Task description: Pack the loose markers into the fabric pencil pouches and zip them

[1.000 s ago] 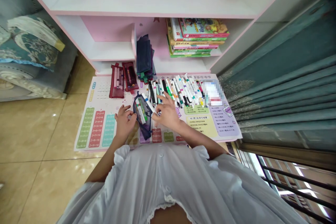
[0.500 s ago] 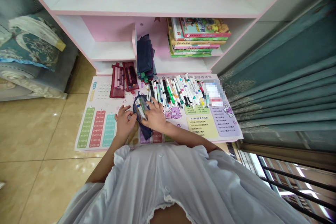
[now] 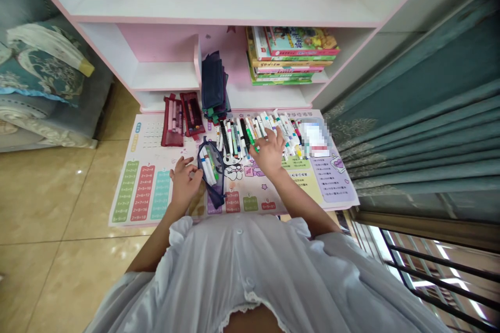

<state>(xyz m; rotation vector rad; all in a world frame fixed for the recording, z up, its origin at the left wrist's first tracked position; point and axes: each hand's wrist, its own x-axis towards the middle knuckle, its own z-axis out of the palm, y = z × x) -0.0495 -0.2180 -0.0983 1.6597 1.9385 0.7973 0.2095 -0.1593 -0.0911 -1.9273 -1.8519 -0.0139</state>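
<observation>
A dark blue mesh pencil case point(image 3: 217, 193) lies unzipped on the printed mat, with several white-bodied markers point(image 3: 208, 167) and a green one inside. My left hand point(image 3: 186, 177) pinches the case's left edge between thumb and forefinger, the other fingers raised. To the right, my right hand point(image 3: 269, 152) reaches over the row of loose markers point(image 3: 235, 138), its fingers apart and the tips at the pens. Whether a fingertip touches one I cannot tell. Two red mesh pencil cases point(image 3: 172, 132) with pens in them lie behind my left hand.
A stack of dark mesh pencil cases point(image 3: 213, 86) leans by the shelf divider. Books point(image 3: 292, 57) are piled in the pink and white shelf point(image 3: 226, 8) behind the mat point(image 3: 258, 197). A blurred white and blue item point(image 3: 317, 138) lies right of the markers, and a curtain point(image 3: 422, 114) hangs farther right.
My right hand has left the blue pencil case and moved right, over the loose markers. The case's opening and its markers now show more fully. My left hand has stayed at its edge.
</observation>
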